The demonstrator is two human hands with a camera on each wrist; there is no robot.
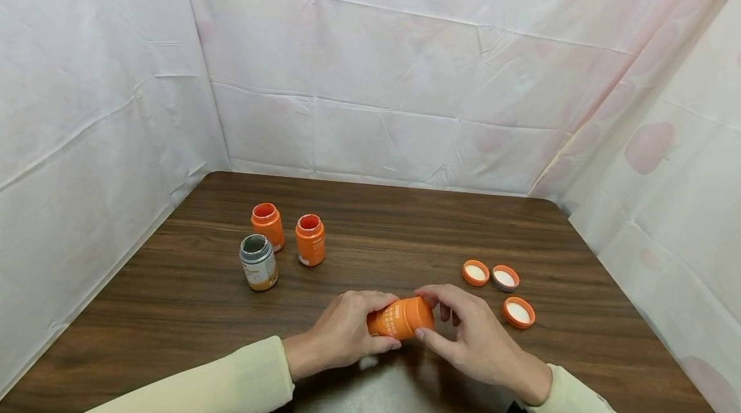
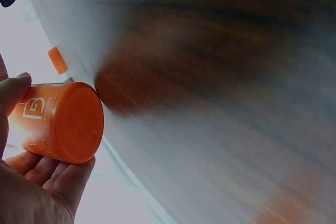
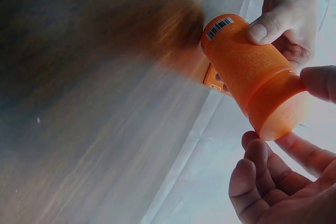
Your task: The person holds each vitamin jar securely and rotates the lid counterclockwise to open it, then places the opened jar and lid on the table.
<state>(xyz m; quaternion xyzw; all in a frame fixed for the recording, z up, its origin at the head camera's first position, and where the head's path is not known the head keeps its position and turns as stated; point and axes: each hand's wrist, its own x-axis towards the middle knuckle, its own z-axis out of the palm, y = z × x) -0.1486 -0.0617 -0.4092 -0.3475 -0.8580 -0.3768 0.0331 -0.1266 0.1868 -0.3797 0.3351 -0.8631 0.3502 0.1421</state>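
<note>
Low over the near middle of the table, my left hand (image 1: pixel 343 329) grips an orange bottle (image 1: pixel 388 320) round its body. The bottle lies tilted on its side, base toward the left palm; that round base (image 2: pixel 80 123) faces the left wrist camera. At the other end sits a smooth orange cap (image 1: pixel 419 314). My right hand (image 1: pixel 479 343) pinches this cap between thumb and fingertips, and in the right wrist view thumb and fingers touch opposite sides of the cap (image 3: pixel 278 103). A barcode label (image 3: pixel 219 28) shows near the base.
To the left stand two uncapped orange bottles (image 1: pixel 269 230) (image 1: pixel 311 247) and an uncapped grey bottle (image 1: pixel 259 269), all upright. Right of my hands lie three caps, white insides up: two orange (image 1: pixel 475 273) (image 1: pixel 518 312) and one grey-sided (image 1: pixel 505 278). Pale cloth walls (image 1: pixel 370 78) border the table.
</note>
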